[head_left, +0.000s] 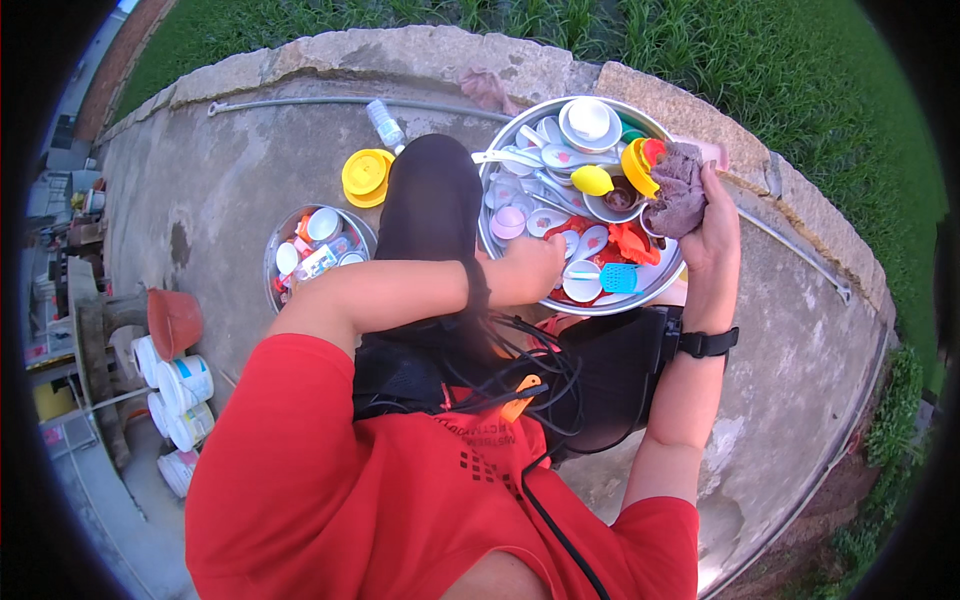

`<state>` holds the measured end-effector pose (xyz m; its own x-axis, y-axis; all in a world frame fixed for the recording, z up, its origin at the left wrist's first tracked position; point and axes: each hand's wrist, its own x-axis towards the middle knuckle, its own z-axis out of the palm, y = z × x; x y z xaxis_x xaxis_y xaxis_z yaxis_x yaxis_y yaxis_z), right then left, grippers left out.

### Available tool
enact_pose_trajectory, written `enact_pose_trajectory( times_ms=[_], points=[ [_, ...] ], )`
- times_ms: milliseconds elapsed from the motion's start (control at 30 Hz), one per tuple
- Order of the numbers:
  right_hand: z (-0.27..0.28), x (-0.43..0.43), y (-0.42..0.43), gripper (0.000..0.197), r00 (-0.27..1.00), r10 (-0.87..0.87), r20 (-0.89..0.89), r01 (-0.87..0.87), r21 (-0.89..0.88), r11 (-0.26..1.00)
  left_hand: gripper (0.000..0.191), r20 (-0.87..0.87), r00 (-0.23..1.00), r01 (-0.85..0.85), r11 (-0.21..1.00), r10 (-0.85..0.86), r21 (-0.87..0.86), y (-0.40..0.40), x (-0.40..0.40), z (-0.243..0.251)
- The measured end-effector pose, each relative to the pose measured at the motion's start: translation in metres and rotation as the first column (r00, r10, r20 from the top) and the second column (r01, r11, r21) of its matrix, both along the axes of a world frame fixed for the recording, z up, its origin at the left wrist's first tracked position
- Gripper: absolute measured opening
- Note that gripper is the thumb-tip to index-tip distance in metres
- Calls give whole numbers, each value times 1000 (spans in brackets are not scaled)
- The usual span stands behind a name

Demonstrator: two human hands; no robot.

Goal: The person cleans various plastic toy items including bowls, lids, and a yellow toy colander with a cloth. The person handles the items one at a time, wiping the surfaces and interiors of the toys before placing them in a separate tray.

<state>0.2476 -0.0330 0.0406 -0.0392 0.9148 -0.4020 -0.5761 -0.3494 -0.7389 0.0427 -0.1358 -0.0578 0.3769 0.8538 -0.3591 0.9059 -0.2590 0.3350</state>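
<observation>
A large round metal basin in front of my knees holds white spoons, small bowls, cups and plastic pieces. My left hand reaches over its near rim, fingers curled beside a white spoon; whether they grip it is hidden. My right hand holds a crumpled purple-grey cloth at the basin's right side. Against the cloth are a yellow ring-like piece and a red piece. Nearby lie a yellow plastic lemon, a red-orange toy piece and a blue slotted turner.
A smaller metal basin of cups and toys stands left of my knee, near yellow lids and a clear bottle. A pipe runs along the stone kerb. Black cables lie across my lap. Buckets stand far left.
</observation>
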Motion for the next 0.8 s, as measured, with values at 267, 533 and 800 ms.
enact_pose_trajectory(
  times_ms=[267,533,800],
  points=[
    [-6,6,0,36,999,0,54,-1,13,1000,27,142,983,-90,980,116,-175,5,-7,11],
    [-5,-23,-22,25,875,228,427,-329,180,927,25,186,963,-73,857,193,-510,38,-45,40],
    [-18,-54,-44,12,346,-111,932,-781,351,517,32,554,639,-242,823,534,-514,28,-40,81]
  ],
)
